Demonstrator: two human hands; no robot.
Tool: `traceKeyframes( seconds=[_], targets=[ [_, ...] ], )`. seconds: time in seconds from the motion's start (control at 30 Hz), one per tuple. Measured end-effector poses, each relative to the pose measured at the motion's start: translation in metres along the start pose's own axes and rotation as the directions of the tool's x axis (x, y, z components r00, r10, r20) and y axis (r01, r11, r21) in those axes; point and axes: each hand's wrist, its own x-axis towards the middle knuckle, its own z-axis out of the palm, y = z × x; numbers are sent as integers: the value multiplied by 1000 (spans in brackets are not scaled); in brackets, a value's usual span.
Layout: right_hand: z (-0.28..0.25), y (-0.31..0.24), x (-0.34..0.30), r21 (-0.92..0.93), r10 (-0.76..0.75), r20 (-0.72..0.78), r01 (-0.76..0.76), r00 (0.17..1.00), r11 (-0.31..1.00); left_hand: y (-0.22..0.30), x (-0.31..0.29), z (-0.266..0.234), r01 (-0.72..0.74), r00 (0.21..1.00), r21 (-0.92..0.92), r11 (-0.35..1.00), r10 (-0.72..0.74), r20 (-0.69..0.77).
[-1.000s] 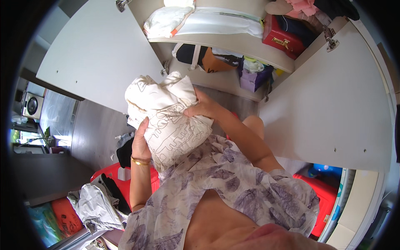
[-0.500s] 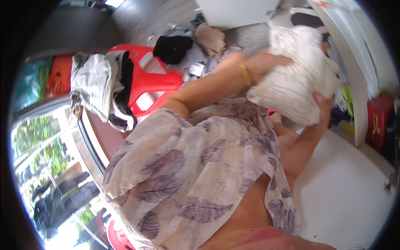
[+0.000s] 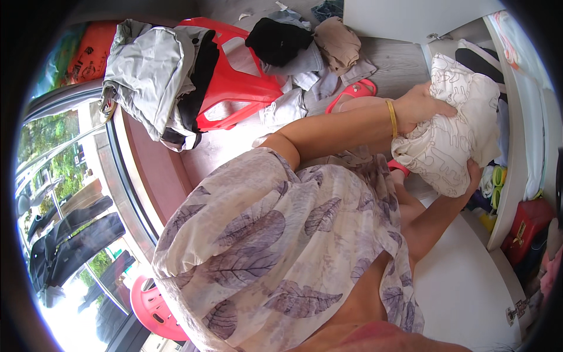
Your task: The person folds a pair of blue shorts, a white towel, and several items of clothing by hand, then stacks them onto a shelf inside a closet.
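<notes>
A folded white cloth bundle (image 3: 448,152) with thin brown line drawings hangs in front of the open cabinet at the right; I cannot tell which garment it is. My left hand (image 3: 423,108), with a yellow band on the wrist, grips its upper left side, thumb on top. My right hand (image 3: 472,177) holds its lower right edge, most of the fingers hidden behind the cloth. Beyond the bundle, a black-and-white folded piece (image 3: 478,61) lies inside the cabinet (image 3: 498,229).
White cabinet doors stand open, one door (image 3: 387,22) at the top, another door (image 3: 463,276) lower right. A red stool (image 3: 240,97) and draped grey clothing (image 3: 146,76) are at the left. Folded clothes (image 3: 281,44) lie on the floor beyond. A red box (image 3: 528,226) is at far right.
The view has shifted, so most things sit lower or farther right. Both hands still hold the cloth bundle, now closer to the cabinet opening. A red slipper shows beyond my left forearm.
</notes>
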Motion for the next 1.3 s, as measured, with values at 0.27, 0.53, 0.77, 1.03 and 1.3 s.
traceKeyframes(
  seconds=[0.27,0.53,0.77,1.03,1.3],
  targets=[
    [52,2,-1,-87,-198,94,206,976,975,10,4,-9,-43,997,27,999,44,-67],
    [30,13,6,69,-73,132,64,989,996,13,-1,-10,-36,998,-24,999,35,-47],
    [40,19,6,152,-37,174,10,984,988,27,12,-40,-28,1000,85,996,27,5],
    [17,10,18,267,4,82,-26,997,963,16,-12,-338,72,433,-199,977,-210,-877],
    [41,7,14,39,-161,-223,173,961,984,26,-34,-440,-321,318,-124,939,-16,-948]
  ],
)
